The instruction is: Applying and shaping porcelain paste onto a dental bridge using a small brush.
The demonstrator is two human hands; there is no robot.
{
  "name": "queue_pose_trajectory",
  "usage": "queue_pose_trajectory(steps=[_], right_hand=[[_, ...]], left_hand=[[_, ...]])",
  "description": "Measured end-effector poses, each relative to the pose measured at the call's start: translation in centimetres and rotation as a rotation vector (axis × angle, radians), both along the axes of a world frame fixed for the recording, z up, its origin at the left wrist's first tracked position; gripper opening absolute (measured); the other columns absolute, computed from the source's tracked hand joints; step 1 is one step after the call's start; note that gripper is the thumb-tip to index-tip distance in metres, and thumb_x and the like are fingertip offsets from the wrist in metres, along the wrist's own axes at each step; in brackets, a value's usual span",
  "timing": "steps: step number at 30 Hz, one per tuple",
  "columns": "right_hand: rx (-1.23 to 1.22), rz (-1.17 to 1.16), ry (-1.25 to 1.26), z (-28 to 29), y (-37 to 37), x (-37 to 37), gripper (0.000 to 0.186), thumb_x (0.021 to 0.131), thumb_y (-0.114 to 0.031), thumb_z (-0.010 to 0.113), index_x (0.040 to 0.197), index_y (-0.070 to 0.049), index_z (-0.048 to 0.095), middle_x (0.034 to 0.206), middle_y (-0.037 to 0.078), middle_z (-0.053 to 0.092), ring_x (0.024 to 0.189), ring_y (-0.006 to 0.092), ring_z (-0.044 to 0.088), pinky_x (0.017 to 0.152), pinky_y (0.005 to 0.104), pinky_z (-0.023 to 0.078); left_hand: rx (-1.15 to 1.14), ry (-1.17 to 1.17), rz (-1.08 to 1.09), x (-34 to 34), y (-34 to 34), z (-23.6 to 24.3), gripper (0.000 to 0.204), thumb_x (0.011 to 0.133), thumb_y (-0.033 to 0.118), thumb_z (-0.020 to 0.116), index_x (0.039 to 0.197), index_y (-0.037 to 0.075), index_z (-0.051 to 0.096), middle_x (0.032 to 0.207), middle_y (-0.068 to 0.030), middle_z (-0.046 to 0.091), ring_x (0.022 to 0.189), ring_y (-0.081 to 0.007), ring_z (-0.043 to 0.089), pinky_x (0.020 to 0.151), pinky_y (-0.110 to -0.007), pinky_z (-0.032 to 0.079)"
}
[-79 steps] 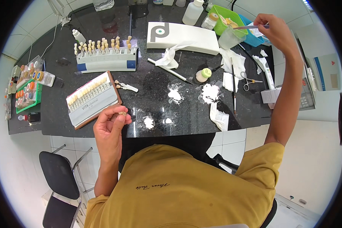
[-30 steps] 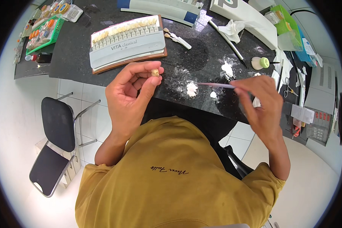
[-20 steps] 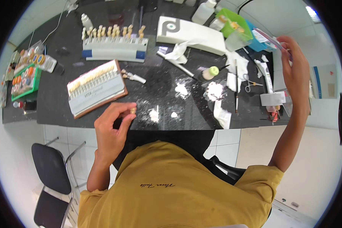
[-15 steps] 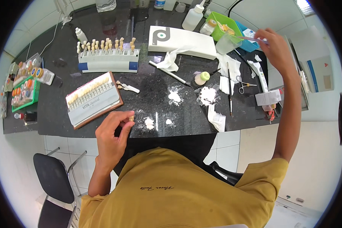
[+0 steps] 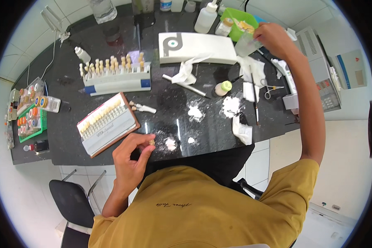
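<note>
My left hand (image 5: 130, 159) is closed in a pinch at the table's front edge, holding a small tooth-coloured dental crown (image 5: 152, 142) between thumb and fingertips. Just right of it lies a small heap of white powder (image 5: 170, 144). At the back right, my right hand (image 5: 275, 39) is closed at the rim of a translucent plastic cup (image 5: 246, 45). Its fingers grip a thin pinkish stick-like tool, seen clearly only in the earlier view; the hand and cup now mostly hide it.
Shade-guide racks with sample teeth (image 5: 115, 76) (image 5: 107, 124) stand at left. A white box (image 5: 198, 47) lies at the back. More powder heaps (image 5: 231, 106), a green-capped jar (image 5: 223, 88), a brush (image 5: 254, 95), tissues (image 5: 242, 131) and scissor-like forceps (image 5: 269, 89) lie in the middle and right.
My right hand has moved left and down to the cup's rim, bringing the stick-like tool with it. My left hand keeps its pinch on the crown. The whole view has shifted slightly.
</note>
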State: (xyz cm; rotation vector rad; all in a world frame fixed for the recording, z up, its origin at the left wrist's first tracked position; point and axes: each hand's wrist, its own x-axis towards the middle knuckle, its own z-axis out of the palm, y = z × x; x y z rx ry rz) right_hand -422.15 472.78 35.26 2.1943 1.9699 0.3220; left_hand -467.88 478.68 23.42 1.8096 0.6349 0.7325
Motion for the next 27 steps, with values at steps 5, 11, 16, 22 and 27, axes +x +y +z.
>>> queue_pose_trajectory(steps=[5, 11, 16, 22, 27], right_hand=[[0.196, -0.196, -0.003, 5.3, -5.3, 0.2, 0.017, 0.087, -0.004, 0.059, 0.103, -0.002, 0.065, 0.098, 0.012, 0.064, 0.091, 0.0257, 0.065, 0.079, 0.0318, 0.049], [0.407, -0.181, 0.165, 4.4, -9.6, -12.8, 0.018, 0.089, -0.015, 0.064, 0.104, -0.006, 0.07, 0.101, 0.004, 0.07, 0.091, 0.0152, 0.064, 0.084, 0.0266, 0.047], [0.349, 0.023, 0.603, -2.8, -9.9, -21.8, 0.027, 0.071, 0.005, 0.072, 0.096, -0.005, 0.072, 0.089, 0.007, 0.067, 0.081, 0.0215, 0.061, 0.074, 0.031, 0.047], [0.409, 0.118, 0.609, -7.3, -10.4, -25.3, 0.029, 0.066, 0.003, 0.074, 0.093, -0.008, 0.072, 0.086, 0.003, 0.065, 0.073, 0.0207, 0.056, 0.064, 0.0318, 0.043], [0.377, 0.164, 0.619, -8.6, -9.7, -25.5, 0.028, 0.066, 0.002, 0.075, 0.091, -0.009, 0.071, 0.086, 0.003, 0.064, 0.073, 0.0201, 0.056, 0.062, 0.0314, 0.041]], left_hand=[[-0.086, -0.027, -0.057, 0.4, 0.6, -0.5, 0.021, 0.082, -0.007, 0.062, 0.102, 0.0, 0.067, 0.085, -0.0085, 0.064, 0.073, -0.0137, 0.059, 0.067, -0.023, 0.047], [-0.143, 0.02, -0.072, -0.4, 0.7, -0.5, 0.021, 0.085, -0.005, 0.061, 0.105, -0.001, 0.065, 0.088, -0.0072, 0.065, 0.08, -0.0125, 0.062, 0.073, -0.024, 0.049], [-0.315, -0.013, -0.082, -0.4, 0.0, -0.1, 0.02, 0.089, -0.003, 0.059, 0.109, -0.002, 0.062, 0.096, -0.0053, 0.064, 0.085, -0.0091, 0.061, 0.078, -0.023, 0.05], [-0.348, 0.004, -0.102, -0.2, -1.2, -0.1, 0.018, 0.089, -0.002, 0.061, 0.107, -0.002, 0.06, 0.095, -0.0072, 0.064, 0.085, -0.0097, 0.061, 0.078, -0.023, 0.05], [-0.315, 0.028, -0.054, -0.4, -1.3, -0.3, 0.017, 0.09, -0.002, 0.062, 0.106, -0.003, 0.058, 0.094, -0.0077, 0.063, 0.084, -0.0099, 0.059, 0.078, -0.023, 0.049]])
